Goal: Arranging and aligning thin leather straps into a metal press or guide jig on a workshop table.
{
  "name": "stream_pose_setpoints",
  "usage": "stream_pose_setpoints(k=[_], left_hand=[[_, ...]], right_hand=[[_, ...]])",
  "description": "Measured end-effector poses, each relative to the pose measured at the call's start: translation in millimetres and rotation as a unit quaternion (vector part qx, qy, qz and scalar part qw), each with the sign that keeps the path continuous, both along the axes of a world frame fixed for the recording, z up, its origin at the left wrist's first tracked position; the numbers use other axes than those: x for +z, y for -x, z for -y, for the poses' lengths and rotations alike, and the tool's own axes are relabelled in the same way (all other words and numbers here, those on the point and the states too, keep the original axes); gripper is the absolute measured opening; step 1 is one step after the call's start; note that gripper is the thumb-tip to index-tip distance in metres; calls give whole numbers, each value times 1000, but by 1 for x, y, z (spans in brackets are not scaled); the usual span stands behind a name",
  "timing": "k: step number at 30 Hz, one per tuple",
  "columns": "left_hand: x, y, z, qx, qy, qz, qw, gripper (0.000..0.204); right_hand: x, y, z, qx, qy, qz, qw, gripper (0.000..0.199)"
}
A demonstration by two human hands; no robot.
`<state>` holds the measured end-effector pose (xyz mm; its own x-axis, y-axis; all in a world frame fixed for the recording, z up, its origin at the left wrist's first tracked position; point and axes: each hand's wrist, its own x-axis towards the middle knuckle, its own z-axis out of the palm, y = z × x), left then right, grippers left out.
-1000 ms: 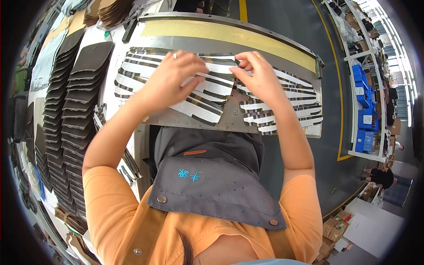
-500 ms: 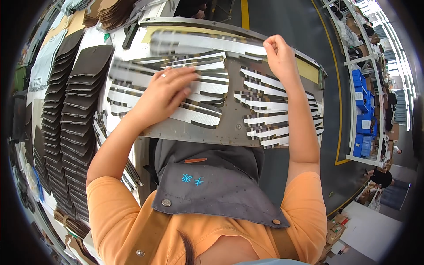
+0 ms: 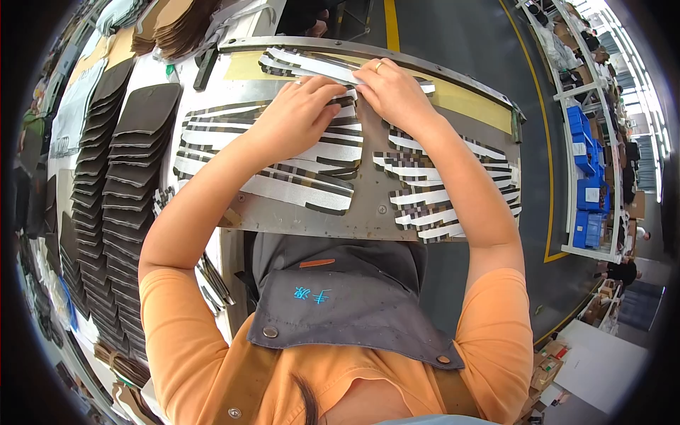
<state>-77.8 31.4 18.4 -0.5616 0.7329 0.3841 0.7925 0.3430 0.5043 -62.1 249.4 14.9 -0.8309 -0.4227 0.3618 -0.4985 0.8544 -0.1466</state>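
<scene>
Patterned strips point(image 3: 301, 62) are lying across the yellow band point(image 3: 243, 67); the right grip point(image 3: 391, 91) is bunching over them, the left grip point(image 3: 301, 110) curling on the band's near side, pinching impossible to tell. Dragging fingertips could be skewing overlapping strips.

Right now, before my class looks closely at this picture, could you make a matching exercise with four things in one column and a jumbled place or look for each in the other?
Things
1. Right hand
2. Blue bins
3. Dark pads
4. Apron

Places and looks
A. Overlapping in long rows on the left
B. Grey, with a small orange-brown tab
C. At a white strip along the far side of the metal board
D. Near the picture's right side

Right pairs: 1-C, 2-D, 3-A, 4-B
</scene>
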Motion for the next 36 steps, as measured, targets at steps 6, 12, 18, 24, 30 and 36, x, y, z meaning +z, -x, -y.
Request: stream_pose_setpoints(k=[6, 12, 18, 24, 30, 36], left_hand=[[-9, 5, -13, 7, 87, -91, 992, 30], [-8, 6, -13, 10, 83, -96, 992, 29], [6, 7, -8, -12, 82, 15, 996, 16], [11, 7, -26, 30, 77, 41, 996, 11], [2, 10, -38, 86, 84, -171, 978, 31], [-14, 17, -33, 151, 203, -152, 955, 37]], right_hand=[[-2, 3, -15, -63, 223, 106, 967, 17], [9, -5, -35, -109, 509, 300, 799, 18], [63, -23, -117, -24, 760, -36, 648, 14], [18, -28, -68, -135, 120, -114, 977, 17], [-6, -27, -41, -74, 104, 57, 990, 25], [-6, -29, -38, -110, -54, -32, 992, 36]])
